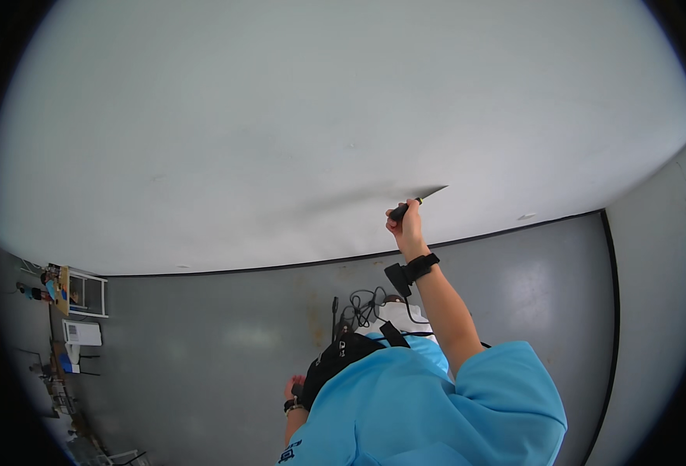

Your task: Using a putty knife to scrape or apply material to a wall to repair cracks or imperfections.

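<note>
My right hand (407, 223) is raised close to a pale wall (343, 147). Its fingers wrap round the dark handle of a putty knife (434, 192), which has a yellow-green band. The thin metal blade shows nearly edge-on, angled up to the right against the wall; whether it touches cannot be told. Low beside my body, my left hand (292, 386) shows only in part. Its fingers look curled by a small dark thing I cannot make out. A black bag (343, 357) hangs at my front.
A grey floor (203, 334) meets the wall along a dark skirting strip (281, 268). Another wall (661, 233) stands at the right. Black cable (362, 307) loops near my feet. Far left are a wooden-topped table (63, 291), a white chair (83, 334) and another person (49, 283).
</note>
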Demonstrator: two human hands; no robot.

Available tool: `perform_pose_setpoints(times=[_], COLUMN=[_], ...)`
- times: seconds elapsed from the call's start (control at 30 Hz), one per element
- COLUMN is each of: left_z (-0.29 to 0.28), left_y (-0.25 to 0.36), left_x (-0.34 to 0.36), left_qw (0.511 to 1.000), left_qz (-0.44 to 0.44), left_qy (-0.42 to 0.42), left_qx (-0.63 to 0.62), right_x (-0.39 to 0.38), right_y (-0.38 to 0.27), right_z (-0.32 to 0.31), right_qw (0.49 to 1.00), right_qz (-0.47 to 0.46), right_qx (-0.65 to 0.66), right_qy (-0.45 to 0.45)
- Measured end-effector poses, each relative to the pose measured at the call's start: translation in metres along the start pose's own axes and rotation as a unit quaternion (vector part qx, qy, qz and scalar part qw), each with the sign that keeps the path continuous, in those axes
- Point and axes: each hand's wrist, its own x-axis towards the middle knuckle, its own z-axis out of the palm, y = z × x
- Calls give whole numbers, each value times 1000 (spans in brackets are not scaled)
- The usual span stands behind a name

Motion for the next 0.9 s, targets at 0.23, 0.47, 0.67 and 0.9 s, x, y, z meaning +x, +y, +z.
perform_pose_setpoints(times=[0.23,0.47,0.67,0.9], left_z=[7,22,18,21], left_y=[10,16,15,21], left_x=[-9,-27,-29,-26], left_qw=[1000,999,998,998], left_qz=[6,-4,-13,-18], left_qy=[0,49,55,55], left_qx=[30,-2,1,9], right_x=[6,12,1,3], right_y=[5,4,5,3], right_z=[-1,-5,1,4], right_qw=[1000,1000,999,999], right_qz=[5,-6,10,7], right_qx=[-16,0,-17,-30], right_qy=[-5,9,-31,-14])
